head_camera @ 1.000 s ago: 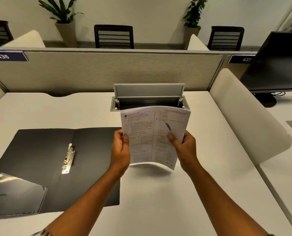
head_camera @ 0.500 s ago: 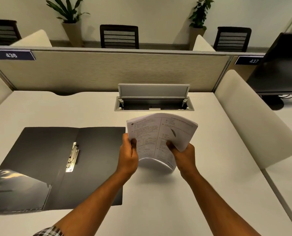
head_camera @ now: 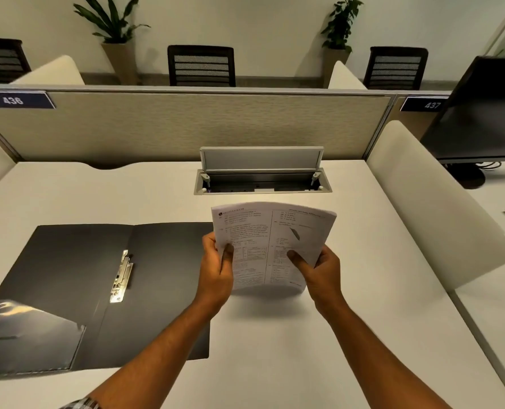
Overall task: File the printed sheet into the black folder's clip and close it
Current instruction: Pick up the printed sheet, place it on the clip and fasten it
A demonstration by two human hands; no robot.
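I hold a printed sheet [head_camera: 270, 237], which looks like a thin stack, bowed and raised above the desk at centre. My left hand [head_camera: 217, 271] grips its left edge with the thumb on top. My right hand [head_camera: 319, 270] grips its lower right edge the same way. The black folder [head_camera: 168, 261] lies open flat on the desk to the left of the sheet, its right edge just under my left hand. Its metal clip [head_camera: 122, 276] sits along the spine, about a hand's width left of my left hand. A clear pocket [head_camera: 30, 335] covers the folder's lower left corner.
An open cable hatch [head_camera: 261, 178] with a raised lid sits in the white desk [head_camera: 274, 349] just behind the sheet. A beige partition [head_camera: 186, 125] runs along the back. A rounded white divider [head_camera: 440, 208] stands at the right, with a dark monitor [head_camera: 481, 113] beyond it.
The sheet dropped lower and bent over half a second ago, then came back up a little and opened towards me. Both hands keep their grip; the folder has not moved.
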